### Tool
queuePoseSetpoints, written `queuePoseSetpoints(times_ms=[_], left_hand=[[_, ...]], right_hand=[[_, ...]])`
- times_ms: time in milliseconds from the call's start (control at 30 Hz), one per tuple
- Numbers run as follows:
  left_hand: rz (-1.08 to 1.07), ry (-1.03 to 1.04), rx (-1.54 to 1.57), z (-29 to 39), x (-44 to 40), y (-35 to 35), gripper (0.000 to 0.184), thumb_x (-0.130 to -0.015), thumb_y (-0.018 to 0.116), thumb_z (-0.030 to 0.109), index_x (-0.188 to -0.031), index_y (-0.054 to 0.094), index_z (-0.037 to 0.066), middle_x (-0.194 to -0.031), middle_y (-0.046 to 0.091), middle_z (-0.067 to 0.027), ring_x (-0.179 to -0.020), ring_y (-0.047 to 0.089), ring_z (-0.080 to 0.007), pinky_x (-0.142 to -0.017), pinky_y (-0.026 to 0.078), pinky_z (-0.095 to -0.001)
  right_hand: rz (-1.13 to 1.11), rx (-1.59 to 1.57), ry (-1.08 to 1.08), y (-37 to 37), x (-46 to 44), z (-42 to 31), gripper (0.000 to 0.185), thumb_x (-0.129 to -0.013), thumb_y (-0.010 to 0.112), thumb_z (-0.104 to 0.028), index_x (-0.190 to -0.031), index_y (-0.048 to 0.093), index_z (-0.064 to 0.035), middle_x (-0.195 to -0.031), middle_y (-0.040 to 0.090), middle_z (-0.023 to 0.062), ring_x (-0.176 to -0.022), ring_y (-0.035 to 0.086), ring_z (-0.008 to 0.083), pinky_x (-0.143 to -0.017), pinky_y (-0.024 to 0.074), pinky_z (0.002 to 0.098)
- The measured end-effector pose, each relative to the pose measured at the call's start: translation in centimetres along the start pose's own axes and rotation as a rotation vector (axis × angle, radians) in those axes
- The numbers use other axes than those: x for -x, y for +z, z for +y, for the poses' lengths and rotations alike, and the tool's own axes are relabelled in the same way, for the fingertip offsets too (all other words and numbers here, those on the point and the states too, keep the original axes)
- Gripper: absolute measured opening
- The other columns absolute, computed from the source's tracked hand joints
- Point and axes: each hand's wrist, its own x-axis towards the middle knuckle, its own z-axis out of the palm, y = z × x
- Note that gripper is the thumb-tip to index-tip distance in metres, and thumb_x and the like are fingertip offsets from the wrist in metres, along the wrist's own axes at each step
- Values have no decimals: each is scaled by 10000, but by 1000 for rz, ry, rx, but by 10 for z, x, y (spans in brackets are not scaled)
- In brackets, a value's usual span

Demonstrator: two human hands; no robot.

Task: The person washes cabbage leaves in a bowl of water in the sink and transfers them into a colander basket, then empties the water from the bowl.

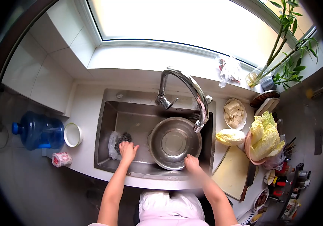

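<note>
In the head view, my left hand [128, 151] is in the left part of the sink, its fingers curled on a dark steel wool scrubber [124, 138]. A crumpled clear plastic bag [113, 145] lies against the scrubber's left side. My right hand [191, 162] grips the near right rim of a round stainless steel basin [157, 150]. The basin rests in the right part of the sink [137, 109], tilted slightly, and its inside looks wet.
A chrome faucet [188, 81] arches over the basin. At right are a plate of tofu pieces [235, 113], a small cabbage [230, 137], a larger cabbage [263, 133] in a basket and a cutting board [231, 173]. At left are a blue water jug [41, 130] and a white bowl [73, 135].
</note>
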Motion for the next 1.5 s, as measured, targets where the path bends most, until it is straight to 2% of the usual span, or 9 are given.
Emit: queuePoseSetpoints(times_ms=[67, 167, 233, 333, 433, 567, 867, 1167, 1500], left_hand=[[-347, -179, -20, -1, 4, -9, 425, -738, 705, 302, -1084, 636, 65, -1003, 636, -138, -920, 552, -302, -864, 375, -432], [-315, -172, 4, -8, 23, 7, 369, -748, 688, 260, -1074, 648, 91, -955, 647, -121, -890, 568, -300, -839, 382, -430], [-276, -202, 37, -2, 25, 8, 334, -772, 655, 249, -1064, 655, 87, -987, 637, -128, -945, 557, -290, -874, 370, -432], [-175, -194, 8, 8, 24, 4, 334, -779, 648, 269, -1057, 657, 84, -1009, 628, -137, -997, 534, -286, -908, 349, -429], [-143, -188, 33, 15, 24, 3, 337, -789, 639, 289, -1044, 659, 70, -1015, 626, -136, -1023, 518, -286, -927, 333, -429], [-217, -184, 130, 37, 7, 14, 408, -811, 627, 309, -1127, 610, 51, -1027, 634, -151, -1040, 527, -308, -923, 335, -450], [-405, -298, 174, 76, -23, 45, 592, -814, 647, 269, -1320, 392, 97, -980, 657, -193, -973, 606, -360, -908, 359, -496], [-350, -283, 90, 65, -32, 14, 423, -770, 604, 299, -1083, 554, 19, -944, 638, -273, -917, 601, -439, -845, 422, -518], [-612, -732, 784, 15, -12, 116, 394, -734, 714, -29, -1063, 503, 17, -828, 578, -65, -683, 542, -179, -567, 453, -326]], right_hand=[[-101, -259, 126, -3, -10, -30, 118, -767, 613, -153, -815, 614, -45, -907, 586, 152, -814, 628, 332, -707, 521, 437], [-187, -908, 35, -53, -41, -91, 341, -797, 559, -48, -1135, 574, -94, -873, 645, 140, -752, 614, 267, -707, 490, 355], [244, -860, -412, -45, -62, -131, 524, -773, 502, 56, -1275, 481, -90, -1001, 661, 144, -896, 638, 283, -904, 448, 389], [16, -799, -386, -48, -78, -145, 324, -783, 596, -21, -1105, 608, -61, -979, 666, 127, -966, 605, 304, -890, 447, 405], [201, -757, -19, -63, -60, -119, 287, -721, 703, -77, -1002, 647, -69, -769, 620, 101, -811, 590, 301, -821, 445, 416], [542, -471, 550, -29, -9, -33, 718, -724, 689, -97, -1350, 345, -17, -1293, 392, 222, -1181, 362, 388, -1012, 333, 444], [-13, -973, 1045, -1, 2, 21, 427, -780, 540, -120, -1155, 413, 40, -958, 631, 273, -843, 646, 392, -794, 514, 438], [127, -932, 802, -30, 2, 33, 408, -747, 584, -229, -1022, 562, 72, -991, 624, 287, -949, 617, 400, -851, 481, 449], [346, -726, 503, -87, 6, 18, 307, -822, 584, -176, -1039, 503, 25, -875, 624, 269, -879, 598, 438, -784, 469, 493]])
